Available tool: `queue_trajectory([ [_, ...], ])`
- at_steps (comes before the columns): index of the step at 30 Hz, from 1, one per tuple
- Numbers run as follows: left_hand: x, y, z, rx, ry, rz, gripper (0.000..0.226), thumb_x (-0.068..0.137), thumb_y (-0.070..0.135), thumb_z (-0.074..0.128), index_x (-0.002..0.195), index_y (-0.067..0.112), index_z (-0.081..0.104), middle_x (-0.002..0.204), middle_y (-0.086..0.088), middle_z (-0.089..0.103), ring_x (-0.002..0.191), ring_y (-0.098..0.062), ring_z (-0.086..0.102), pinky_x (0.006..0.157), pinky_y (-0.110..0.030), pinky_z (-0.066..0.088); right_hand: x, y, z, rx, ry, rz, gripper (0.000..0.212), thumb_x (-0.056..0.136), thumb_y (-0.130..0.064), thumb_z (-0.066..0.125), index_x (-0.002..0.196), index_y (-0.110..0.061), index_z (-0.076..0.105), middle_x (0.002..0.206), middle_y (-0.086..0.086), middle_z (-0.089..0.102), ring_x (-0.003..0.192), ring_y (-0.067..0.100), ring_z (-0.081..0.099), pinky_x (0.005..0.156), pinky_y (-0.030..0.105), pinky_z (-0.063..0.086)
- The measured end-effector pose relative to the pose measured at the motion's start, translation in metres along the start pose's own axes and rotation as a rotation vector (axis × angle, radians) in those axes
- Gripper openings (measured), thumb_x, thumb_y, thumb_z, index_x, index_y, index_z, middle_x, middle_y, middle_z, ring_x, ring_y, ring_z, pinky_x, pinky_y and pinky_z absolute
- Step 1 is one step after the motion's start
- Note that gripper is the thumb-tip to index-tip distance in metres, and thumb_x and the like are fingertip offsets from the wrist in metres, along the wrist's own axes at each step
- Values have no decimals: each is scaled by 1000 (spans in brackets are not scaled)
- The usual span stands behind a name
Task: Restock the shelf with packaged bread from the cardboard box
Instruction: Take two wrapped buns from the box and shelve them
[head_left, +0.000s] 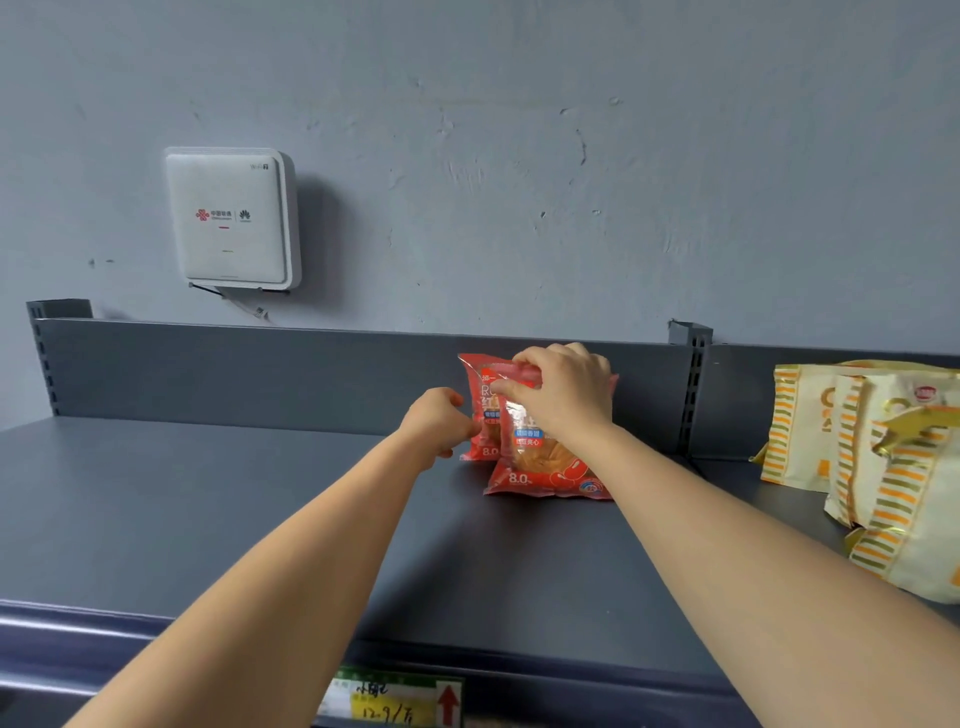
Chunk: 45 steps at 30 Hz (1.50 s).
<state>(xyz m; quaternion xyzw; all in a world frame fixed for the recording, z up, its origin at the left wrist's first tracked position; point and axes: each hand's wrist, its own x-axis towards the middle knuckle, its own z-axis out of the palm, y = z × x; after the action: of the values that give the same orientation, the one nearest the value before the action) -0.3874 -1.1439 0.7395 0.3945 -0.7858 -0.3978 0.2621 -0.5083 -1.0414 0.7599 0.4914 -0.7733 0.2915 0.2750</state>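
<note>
Two red bread packets stand upright on the dark grey shelf (234, 509), one behind the other, near the back panel. My right hand (563, 395) grips the top edge of the front packet (545, 475). My left hand (439, 423) pinches the left edge of the rear packet (480, 395), its fingers curled. The cardboard box is out of view.
Several cream bread bags with orange and green stripes (883, 467) fill the shelf's right side. A slotted upright post (693, 384) divides the back panel. A white wall box (231, 218) hangs above on the left. A price label (395, 699) sits on the front rail.
</note>
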Motion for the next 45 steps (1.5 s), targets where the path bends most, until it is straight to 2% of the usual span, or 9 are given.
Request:
queue_trajectory([
  [8, -16, 4, -2, 11, -15, 35, 42, 87, 12, 63, 129, 13, 57, 109, -5, 62, 103, -24, 61, 85, -37, 57, -7, 7, -12, 269, 148, 212, 35, 94, -40, 52, 120, -19, 64, 119, 0, 65, 117, 21, 53, 97, 37, 42],
  [12, -27, 12, -2, 10, -238, 17, 39, 79, 6, 66, 116, 19, 63, 105, -3, 64, 99, -20, 59, 82, -36, 53, -22, 26, -17, 389, 95, 499, 59, 79, -40, 61, 132, -19, 48, 135, 3, 49, 124, 24, 48, 101, 47, 42],
  [15, -33, 18, -3, 78, -365, 6, 46, 77, 8, 74, 118, 22, 60, 105, -1, 61, 94, -18, 57, 84, -36, 51, -29, 33, -19, 538, 19, 647, 65, 73, -42, 64, 129, -14, 44, 123, 5, 52, 106, 23, 56, 84, 40, 49],
  [18, -33, 16, 1, 90, -361, 26, 46, 77, 10, 78, 119, 18, 60, 104, -3, 64, 89, -18, 59, 82, -36, 52, -34, 34, -20, 657, -37, 701, 44, 77, -37, 64, 113, -18, 47, 101, 0, 59, 93, 22, 61, 80, 41, 54],
  [22, -40, 12, 7, 100, -359, 63, 38, 78, 9, 77, 113, 14, 64, 98, -4, 65, 82, -18, 59, 73, -33, 52, -41, 31, -20, 694, -49, 725, 36, 81, -35, 63, 110, -22, 48, 98, -2, 58, 90, 20, 62, 82, 40, 55],
  [27, -44, 17, 1, 79, -247, 95, 28, 80, 10, 73, 106, 16, 63, 92, -6, 61, 76, -19, 55, 62, -28, 49, -38, 27, -27, 655, -46, 711, 67, 82, -40, 63, 140, -19, 36, 124, 4, 57, 108, 25, 58, 87, 38, 48],
  [37, -89, 9, 2, 165, -92, 207, 21, 83, 16, 68, 70, 20, 52, 89, -6, 61, 76, -23, 58, 81, -39, 58, -101, 20, -65, 370, -81, 660, 48, 87, -30, 62, 132, -19, 49, 126, 0, 59, 109, 18, 54, 87, 31, 46],
  [41, -124, 11, 5, 184, -70, 276, 9, 83, 19, 70, 89, 14, 65, 95, -5, 65, 79, -20, 58, 80, -36, 54, -131, 12, -86, 311, -102, 612, 45, 89, -26, 61, 131, -20, 51, 124, 1, 60, 110, 20, 56, 88, 32, 47],
  [45, -164, 15, 12, 247, -39, 349, 22, 85, 16, 68, 105, 8, 70, 108, -8, 69, 97, -23, 63, 81, -33, 50, -164, 7, -113, 250, -124, 573, 43, 90, -27, 61, 132, -19, 51, 126, 2, 60, 115, 21, 56, 92, 33, 49],
])
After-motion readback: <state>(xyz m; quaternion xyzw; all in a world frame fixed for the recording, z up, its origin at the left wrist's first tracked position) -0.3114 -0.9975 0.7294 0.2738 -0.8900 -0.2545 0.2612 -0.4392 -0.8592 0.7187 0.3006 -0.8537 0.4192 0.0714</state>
